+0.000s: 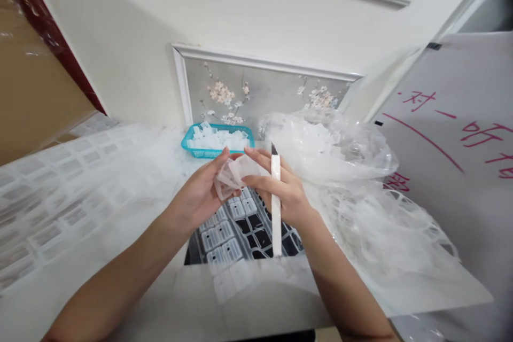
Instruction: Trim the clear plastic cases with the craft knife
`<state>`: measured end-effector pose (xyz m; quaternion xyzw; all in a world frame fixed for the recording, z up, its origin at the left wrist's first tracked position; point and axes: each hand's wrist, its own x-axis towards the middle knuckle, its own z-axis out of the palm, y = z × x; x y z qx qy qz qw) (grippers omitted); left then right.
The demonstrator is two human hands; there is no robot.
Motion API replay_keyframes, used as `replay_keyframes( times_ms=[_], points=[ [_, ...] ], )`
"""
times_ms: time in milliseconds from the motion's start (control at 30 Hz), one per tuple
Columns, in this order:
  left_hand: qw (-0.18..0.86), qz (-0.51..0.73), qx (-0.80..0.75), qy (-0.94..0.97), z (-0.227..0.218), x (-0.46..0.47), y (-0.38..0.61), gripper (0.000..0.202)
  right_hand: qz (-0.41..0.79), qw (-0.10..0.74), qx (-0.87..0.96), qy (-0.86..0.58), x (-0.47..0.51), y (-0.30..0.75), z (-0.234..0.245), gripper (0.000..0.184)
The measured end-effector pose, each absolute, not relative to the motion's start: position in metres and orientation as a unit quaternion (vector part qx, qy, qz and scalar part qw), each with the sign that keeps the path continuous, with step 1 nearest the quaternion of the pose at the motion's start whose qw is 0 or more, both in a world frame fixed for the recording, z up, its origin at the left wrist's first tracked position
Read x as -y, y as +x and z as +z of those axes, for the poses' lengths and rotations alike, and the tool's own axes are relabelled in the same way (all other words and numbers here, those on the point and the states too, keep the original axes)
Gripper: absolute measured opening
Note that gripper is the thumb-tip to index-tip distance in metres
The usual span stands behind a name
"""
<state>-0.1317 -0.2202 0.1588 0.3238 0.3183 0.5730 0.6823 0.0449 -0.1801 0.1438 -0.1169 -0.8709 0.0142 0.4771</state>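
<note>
My left hand and my right hand meet over the table, both pinching a small translucent white plastic piece between their fingertips. My right hand also grips a slim white-handled knife, held upright with its dark blade tip pointing up. Directly below my hands lies a dark tray with a grid of cells, several of them filled with small clear plastic parts.
A turquoise basket of clear plastic pieces stands behind my hands against the wall. A heap of clear plastic bags and scrap strips spreads to the right. Sheets of moulded plastic parts cover the left. A whiteboard with red writing leans at right.
</note>
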Motion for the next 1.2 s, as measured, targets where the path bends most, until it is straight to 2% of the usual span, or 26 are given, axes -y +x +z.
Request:
replay_keyframes(
  times_ms=[100,267,333,467,567,767,1033,1200],
  points=[
    [0.671,0.578,-0.306,0.350,0.157,0.219,-0.132,0.032,0.002,0.448,0.884,-0.136,0.180,0.047,0.145,0.033],
    [0.679,0.582,-0.299,0.333,0.149,0.215,-0.131,0.029,0.018,0.422,0.894,-0.151,0.178,0.044,0.146,0.016],
    [0.689,0.581,-0.296,0.315,0.147,0.215,-0.130,0.028,0.028,0.438,0.883,-0.166,0.177,0.041,0.143,0.020],
    [0.690,0.598,-0.284,0.294,0.146,0.215,-0.126,0.020,0.055,0.481,0.854,-0.188,0.174,0.037,0.137,0.008],
    [0.666,0.631,-0.290,0.272,0.146,0.215,-0.123,0.016,0.069,0.511,0.831,-0.206,0.176,0.035,0.134,0.007],
    [0.660,0.654,-0.279,0.240,0.148,0.217,-0.117,0.023,0.050,0.516,0.819,-0.245,0.181,0.026,0.131,0.003],
    [0.642,0.666,-0.278,0.259,0.152,0.221,-0.118,0.034,0.133,0.454,0.844,-0.252,0.181,0.023,0.130,0.023],
    [0.662,0.649,-0.256,0.274,0.151,0.218,-0.119,0.036,0.177,0.472,0.829,-0.242,0.179,0.021,0.124,0.007]
  ],
)
